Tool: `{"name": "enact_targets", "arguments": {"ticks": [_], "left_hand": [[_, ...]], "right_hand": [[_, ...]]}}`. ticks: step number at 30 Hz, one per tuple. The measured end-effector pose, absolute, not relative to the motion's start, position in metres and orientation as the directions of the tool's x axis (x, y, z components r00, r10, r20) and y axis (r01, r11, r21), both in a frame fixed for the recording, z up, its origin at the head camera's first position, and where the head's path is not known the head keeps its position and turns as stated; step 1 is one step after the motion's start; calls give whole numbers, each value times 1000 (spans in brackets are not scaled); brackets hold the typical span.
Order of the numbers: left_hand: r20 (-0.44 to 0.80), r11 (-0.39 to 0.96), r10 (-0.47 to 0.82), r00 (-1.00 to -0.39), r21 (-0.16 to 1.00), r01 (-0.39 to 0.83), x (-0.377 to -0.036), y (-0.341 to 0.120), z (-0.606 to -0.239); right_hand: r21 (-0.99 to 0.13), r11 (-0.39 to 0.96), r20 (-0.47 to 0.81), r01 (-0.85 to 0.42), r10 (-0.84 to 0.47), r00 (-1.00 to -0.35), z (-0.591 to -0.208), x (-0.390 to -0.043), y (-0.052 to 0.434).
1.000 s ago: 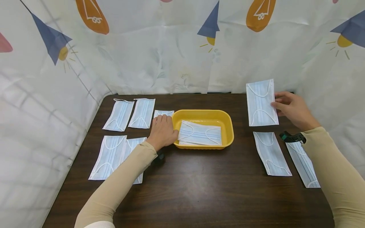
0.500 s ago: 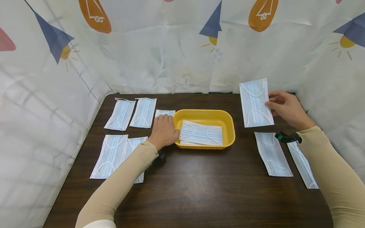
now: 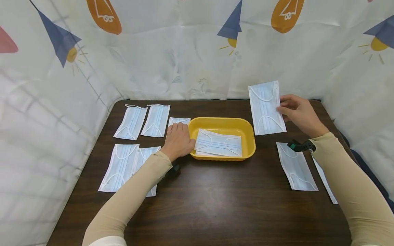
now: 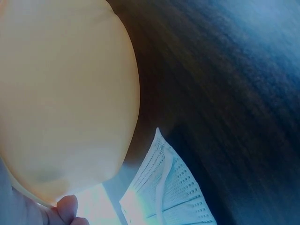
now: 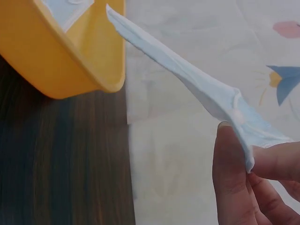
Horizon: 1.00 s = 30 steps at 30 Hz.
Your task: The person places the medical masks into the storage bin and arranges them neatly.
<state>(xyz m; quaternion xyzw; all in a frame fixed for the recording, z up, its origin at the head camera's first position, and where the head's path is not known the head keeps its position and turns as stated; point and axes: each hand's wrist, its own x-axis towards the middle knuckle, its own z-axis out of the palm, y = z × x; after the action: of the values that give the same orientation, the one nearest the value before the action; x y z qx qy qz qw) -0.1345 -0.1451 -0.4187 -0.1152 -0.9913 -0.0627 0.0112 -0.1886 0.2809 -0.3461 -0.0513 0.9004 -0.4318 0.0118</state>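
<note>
My right hand (image 3: 297,112) pinched one blue face mask (image 3: 266,107) by its edge, lifted off the dark surface (image 3: 215,198) at the upper right of the frame, thumb and fingers (image 5: 234,178) closed on the fabric in the wrist view. Over the last second that mask had drifted left, from beside the backdrop corner to just right of the yellow tray (image 3: 250,150), so I judged the carry to be nearly at the tray's rim, with the drop not yet made. My left hand (image 3: 179,140) had not moved; it lay against the tray's left wall with fingers loosely curved over a small mask (image 3: 178,120) behind it, steadying rather than gripping as far as I could tell. Inside the tray lay a mask (image 3: 219,143) flat across the bottom, with another edge showing beneath it. Four more masks (image 3: 141,121) sat in two rows at the left of the frame; two others (image 3: 297,166) lay at the lower right, one partly hidden by my sleeve.
</note>
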Motion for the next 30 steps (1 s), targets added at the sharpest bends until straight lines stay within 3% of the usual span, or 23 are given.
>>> {"name": "enact_targets", "arguments": {"ticks": [30], "left_hand": [[37,965,240,-970,101,242,-134,-146,-418]], "right_hand": [[-788,606,-82,-108,-278,-957,-364,-201,211]]}}
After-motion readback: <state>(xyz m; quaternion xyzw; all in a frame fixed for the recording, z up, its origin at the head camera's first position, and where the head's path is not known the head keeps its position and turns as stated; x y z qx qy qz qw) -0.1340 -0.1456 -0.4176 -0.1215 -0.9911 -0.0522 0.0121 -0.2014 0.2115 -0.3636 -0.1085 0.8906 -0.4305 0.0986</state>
